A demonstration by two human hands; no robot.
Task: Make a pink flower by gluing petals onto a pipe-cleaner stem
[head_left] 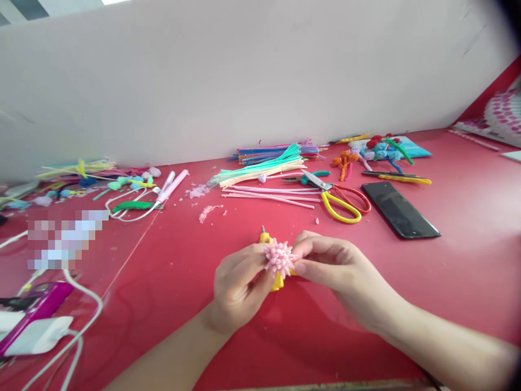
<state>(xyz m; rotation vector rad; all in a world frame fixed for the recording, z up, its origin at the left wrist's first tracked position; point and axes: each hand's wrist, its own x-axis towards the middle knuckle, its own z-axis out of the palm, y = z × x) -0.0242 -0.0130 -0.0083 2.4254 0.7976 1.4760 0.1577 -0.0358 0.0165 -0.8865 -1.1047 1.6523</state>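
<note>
Between my two hands is a pink spiky flower [280, 257] made of short fuzzy stems, its tips fanning toward me. My left hand [241, 282] pinches it from the left with closed fingers. From the right, the thumb and fingers of my right hand [331, 266] pinch the flower's edge. Behind and below it lies a yellow glue gun [277, 283] with a metal nozzle, mostly hidden by the flower and fingers. Farther back, loose pink pipe cleaners [271, 197] lie beside open scissors [342, 198] with one yellow and one red handle.
Bundled pipe cleaners [264, 167] lie along the white partition [244, 76]. Right of the scissors are a black phone [401, 210] and coloured twisted pieces [382, 149]. A pink hair-straightener-like tool [173, 186], white cables [87, 288] and a purple device [40, 312] occupy the left.
</note>
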